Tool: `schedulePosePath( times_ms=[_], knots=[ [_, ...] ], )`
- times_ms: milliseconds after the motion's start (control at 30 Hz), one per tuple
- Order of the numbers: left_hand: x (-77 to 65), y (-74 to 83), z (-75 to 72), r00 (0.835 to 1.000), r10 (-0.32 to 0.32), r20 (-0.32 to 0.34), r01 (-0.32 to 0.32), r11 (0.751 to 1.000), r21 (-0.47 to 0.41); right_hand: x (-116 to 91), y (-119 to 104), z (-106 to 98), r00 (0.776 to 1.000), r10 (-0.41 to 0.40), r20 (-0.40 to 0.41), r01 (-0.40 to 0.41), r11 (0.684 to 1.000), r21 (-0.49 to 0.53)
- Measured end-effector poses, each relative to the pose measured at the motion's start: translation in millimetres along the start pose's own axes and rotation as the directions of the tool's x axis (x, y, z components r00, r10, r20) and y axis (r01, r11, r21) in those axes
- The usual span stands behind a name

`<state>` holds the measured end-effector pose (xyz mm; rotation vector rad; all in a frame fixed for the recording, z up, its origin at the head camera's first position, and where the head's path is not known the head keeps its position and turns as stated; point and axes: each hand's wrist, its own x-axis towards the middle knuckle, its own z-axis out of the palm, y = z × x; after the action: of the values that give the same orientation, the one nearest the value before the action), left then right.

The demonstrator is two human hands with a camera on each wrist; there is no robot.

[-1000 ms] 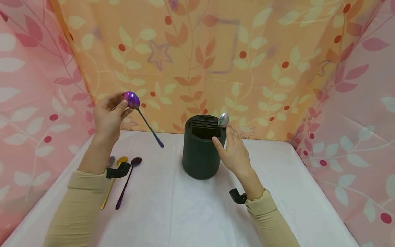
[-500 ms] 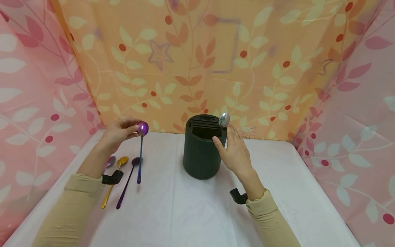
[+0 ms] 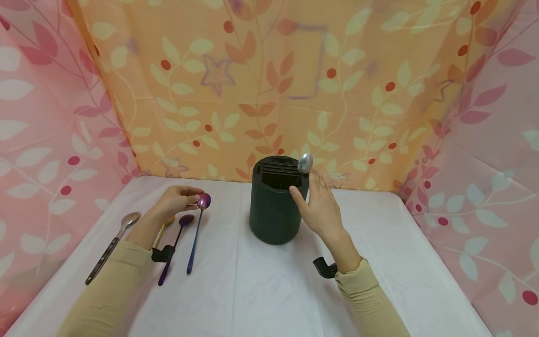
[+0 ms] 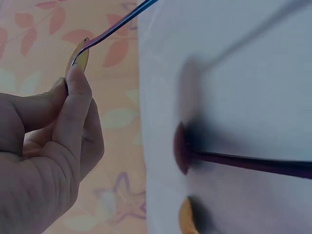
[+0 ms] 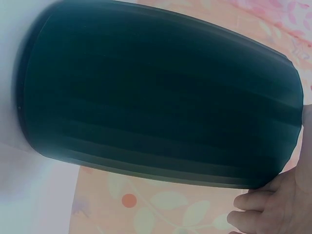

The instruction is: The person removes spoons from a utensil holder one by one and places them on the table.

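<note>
My left hand (image 3: 176,201) pinches a purple spoon with a blue handle (image 3: 204,201) by the edge of its bowl. Its handle slants down toward the front of the table, and in the left wrist view the spoon (image 4: 109,31) casts a shadow on the cloth. My right hand (image 3: 322,208) rests against the right side of a dark green utensil holder (image 3: 273,217), thumb at the front rim, fingers stretched along the side. A silver spoon (image 3: 305,163) sticks up at the holder's right rim. The holder's ribbed wall (image 5: 156,97) fills much of the right wrist view.
Left of the held spoon lie a dark purple spoon (image 3: 186,219), a gold spoon (image 3: 159,236) partly behind the left wrist, and a silver spoon with a dark handle (image 3: 130,219). A white cloth (image 3: 269,290) covers the table; patterned curtains (image 3: 261,70) stand behind and at both sides.
My left hand has come down and to the right with the purple-blue spoon, which now hangs low beside the dark purple one. The right hand and holder have stayed put.
</note>
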<state>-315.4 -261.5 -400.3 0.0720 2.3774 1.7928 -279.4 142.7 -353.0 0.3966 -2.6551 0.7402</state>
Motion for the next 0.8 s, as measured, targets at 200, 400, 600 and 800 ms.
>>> schedulePosePath(
  times_ms=[200,400,600,800],
  knots=[
    [2.7,-15.5,5.4,0.998,-0.055,0.013,0.055,0.998,0.033,-0.2,0.7,0.4,1.0,-0.007,-0.013,0.007,1.0,-0.001],
    [4.5,-26.2,10.7,0.996,-0.083,0.019,0.082,0.995,0.053,0.1,0.7,1.0,1.0,-0.005,-0.009,0.005,1.0,0.002],
    [6.5,-34.1,15.7,0.994,-0.105,-0.002,0.105,0.993,0.06,-0.4,1.2,1.6,1.0,-0.005,-0.013,0.005,1.0,-0.001],
    [8.9,-37.3,21.1,0.994,-0.112,-0.015,0.113,0.989,0.093,-0.3,0.4,1.7,1.0,-0.016,-0.02,0.016,1.0,0.001]
  ],
)
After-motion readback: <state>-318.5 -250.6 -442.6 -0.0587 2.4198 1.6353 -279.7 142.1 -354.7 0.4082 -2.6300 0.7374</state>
